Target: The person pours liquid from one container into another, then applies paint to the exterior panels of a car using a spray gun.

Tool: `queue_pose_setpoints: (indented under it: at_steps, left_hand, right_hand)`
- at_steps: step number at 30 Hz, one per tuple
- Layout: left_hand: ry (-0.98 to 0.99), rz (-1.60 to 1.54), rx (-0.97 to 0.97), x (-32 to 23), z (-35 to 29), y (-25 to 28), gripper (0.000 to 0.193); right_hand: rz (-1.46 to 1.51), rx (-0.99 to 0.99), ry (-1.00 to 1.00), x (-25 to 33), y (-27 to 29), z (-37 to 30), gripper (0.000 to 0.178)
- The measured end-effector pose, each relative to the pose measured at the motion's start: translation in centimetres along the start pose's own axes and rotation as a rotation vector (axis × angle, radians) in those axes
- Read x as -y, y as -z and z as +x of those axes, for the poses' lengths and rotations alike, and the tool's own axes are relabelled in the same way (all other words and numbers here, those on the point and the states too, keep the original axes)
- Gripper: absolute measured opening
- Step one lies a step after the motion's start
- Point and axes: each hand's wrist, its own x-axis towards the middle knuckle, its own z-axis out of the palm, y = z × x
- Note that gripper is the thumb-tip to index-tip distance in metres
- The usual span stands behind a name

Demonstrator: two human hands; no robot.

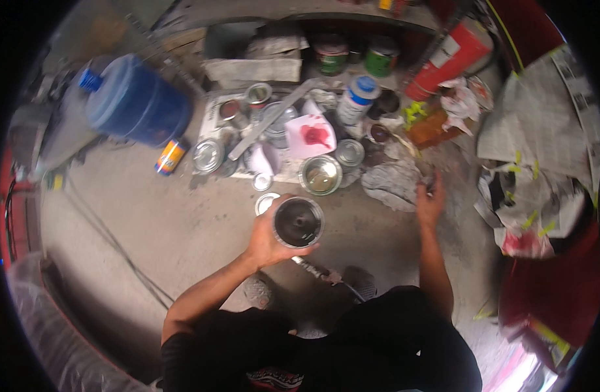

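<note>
The left hand is wrapped around an open-topped can of dark liquid, held over the floor in front of the person. At three o'clock from that can, the right hand is near a crumpled grey rag, fingers partly spread; blur makes it impossible to tell whether they grip anything. The step in hand seems to be steadying the can while the right hand reaches aside; moving it calls for a level hold. At ten o'clock, a small can wears an orange and blue label; at one o'clock, a bottle has a blue-and-white one. Lettering on both is too small to make out.
</note>
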Motion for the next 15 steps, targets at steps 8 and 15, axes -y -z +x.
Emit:
queue_pose_setpoints:
  at_steps: [8,15]
  left_hand:
    - [-0.058,-0.019,0.002,0.2,0.2,-0.5,0.097]
    - [-0.102,-0.046,0.125,-0.6,1.1,-0.8,0.099]
  right_hand:
    - [0.385,0.566,0.899,27.6,3.6,-5.6,0.056]
    - [0.019,0.809,0.918,29.2,3.3,-7.1,0.048]
